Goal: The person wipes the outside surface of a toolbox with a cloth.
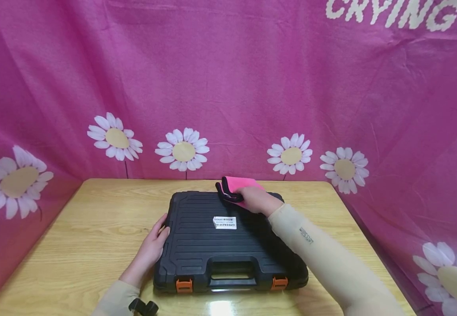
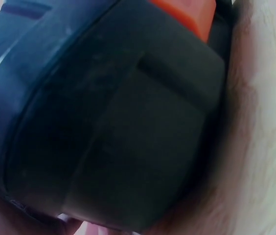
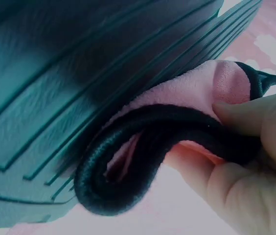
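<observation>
A black plastic tool case (image 1: pixel 196 241) lies flat on the table, its handle and two orange latches facing the person. Over its far right part, my right hand (image 1: pixel 253 199) pinches a folded pink cloth with black edging (image 1: pixel 244 182). Thumb and fingers clasp the folds of the cloth (image 3: pixel 192 93) in the right wrist view, where its looped edge lies against the ribbed lid (image 3: pixel 79 88). My left hand (image 1: pixel 153 243) rests against the case's left side with fingers extended. The left wrist view is mostly filled by the case's side (image 2: pixel 128 137).
The wooden table (image 1: pixel 106 215) extends around the case on both sides. Behind it and along both sides hangs a magenta curtain (image 1: pixel 228 87) with daisies. A white label (image 1: pixel 225 223) sits on the lid. A black band (image 1: pixel 143 306) is at the left wrist.
</observation>
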`<act>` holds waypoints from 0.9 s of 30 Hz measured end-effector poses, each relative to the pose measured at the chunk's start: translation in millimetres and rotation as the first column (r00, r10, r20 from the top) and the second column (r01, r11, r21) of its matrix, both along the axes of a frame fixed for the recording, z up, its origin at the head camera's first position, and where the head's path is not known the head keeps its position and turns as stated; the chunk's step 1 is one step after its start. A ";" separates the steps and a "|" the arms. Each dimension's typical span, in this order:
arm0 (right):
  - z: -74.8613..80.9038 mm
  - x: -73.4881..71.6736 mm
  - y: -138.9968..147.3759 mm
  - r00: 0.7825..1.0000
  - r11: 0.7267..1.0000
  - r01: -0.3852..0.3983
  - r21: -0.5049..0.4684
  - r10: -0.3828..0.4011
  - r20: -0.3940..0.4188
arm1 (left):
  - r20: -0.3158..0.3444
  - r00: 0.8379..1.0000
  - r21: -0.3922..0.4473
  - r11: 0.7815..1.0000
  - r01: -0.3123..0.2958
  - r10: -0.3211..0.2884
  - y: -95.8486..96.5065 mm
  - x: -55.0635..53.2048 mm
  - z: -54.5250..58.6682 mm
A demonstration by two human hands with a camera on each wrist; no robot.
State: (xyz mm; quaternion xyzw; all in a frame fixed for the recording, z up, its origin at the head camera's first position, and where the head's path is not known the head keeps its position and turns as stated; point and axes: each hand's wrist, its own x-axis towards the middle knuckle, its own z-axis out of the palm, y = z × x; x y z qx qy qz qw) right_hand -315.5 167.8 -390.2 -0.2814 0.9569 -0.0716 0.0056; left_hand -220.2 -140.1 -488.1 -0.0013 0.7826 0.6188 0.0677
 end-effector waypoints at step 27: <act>2.5 28.3 4.1 0.999 0.997 0.035 0.067 -0.036 0.007 | 0.002 0.999 0.014 0.999 -0.042 0.042 3.1 3.7 2.3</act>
